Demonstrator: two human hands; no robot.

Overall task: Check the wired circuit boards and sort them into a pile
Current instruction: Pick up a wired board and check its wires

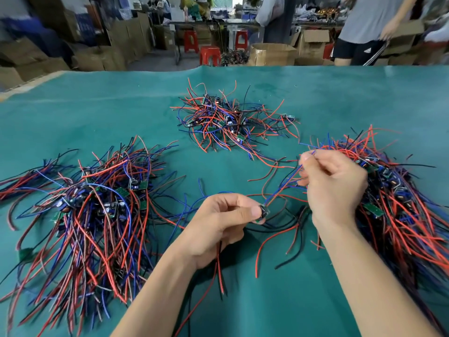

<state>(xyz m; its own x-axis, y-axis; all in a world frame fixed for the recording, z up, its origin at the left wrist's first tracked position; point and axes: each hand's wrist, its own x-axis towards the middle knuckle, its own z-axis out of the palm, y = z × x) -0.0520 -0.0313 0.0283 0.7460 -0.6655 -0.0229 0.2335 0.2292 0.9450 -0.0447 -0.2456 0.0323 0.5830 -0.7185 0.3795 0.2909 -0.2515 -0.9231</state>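
Observation:
My left hand (218, 220) pinches a small wired circuit board (264, 211) between thumb and fingers, just above the green table. Red and blue wires (283, 188) run up from that board to my right hand (332, 183), which pinches them near their ends. More wires of the same board, red and black, hang below my left hand. A large pile of wired boards (97, 203) lies to the left. Another large pile (398, 190) lies to the right, partly behind my right hand. A smaller tangled pile (226, 120) sits farther back in the middle.
The green cloth table (267, 300) stretches to a far edge. Beyond it stand cardboard boxes (272, 54), red stools (210, 55) and a person (364, 27) at the back right. Loose red and black wires (291, 237) lie between my hands.

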